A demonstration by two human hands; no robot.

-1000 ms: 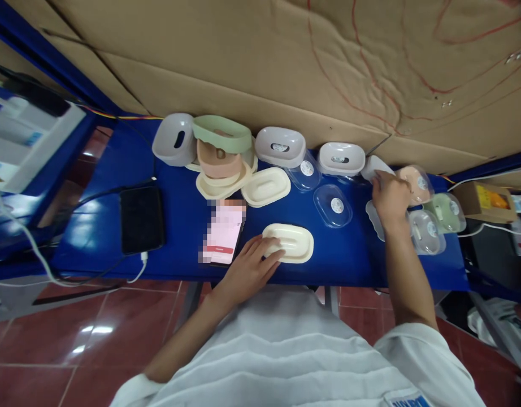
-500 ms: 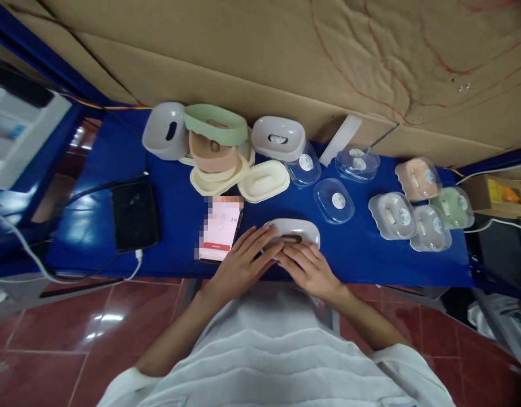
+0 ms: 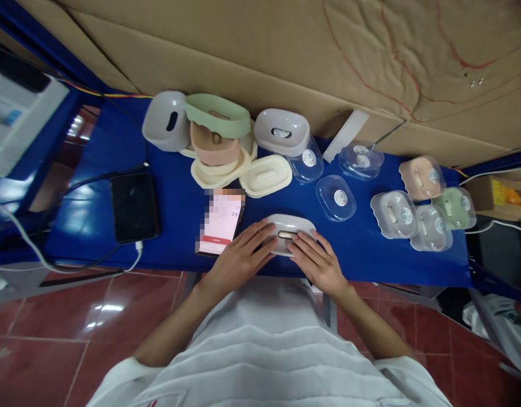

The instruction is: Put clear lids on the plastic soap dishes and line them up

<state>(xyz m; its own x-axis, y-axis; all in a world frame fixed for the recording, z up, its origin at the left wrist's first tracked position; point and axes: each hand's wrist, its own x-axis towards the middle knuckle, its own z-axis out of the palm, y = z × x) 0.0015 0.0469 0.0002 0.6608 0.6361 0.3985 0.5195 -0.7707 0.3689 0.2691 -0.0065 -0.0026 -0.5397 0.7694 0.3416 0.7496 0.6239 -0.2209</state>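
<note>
On the blue tabletop right in front of me lies a light grey oval plastic box with a rounded slot in its middle, a beige strip showing in the slot. My left hand grips its left end, fingers laid over the rim and thumb side toward me. Across its right end rest the fingers of my right hand, which hold that side. The slot lies uncovered between both hands. What the fingertips press underneath is hidden.
Left of the box lies a phone, then a black device on a white cable. Behind stand grey, green and pink boxes over cream trays. Clear lids lie further right, beside several lidded boxes.
My hands have moved apart along the box, the right one shifting rightward, so the slot shows fully. The camera view has shifted slightly.
</note>
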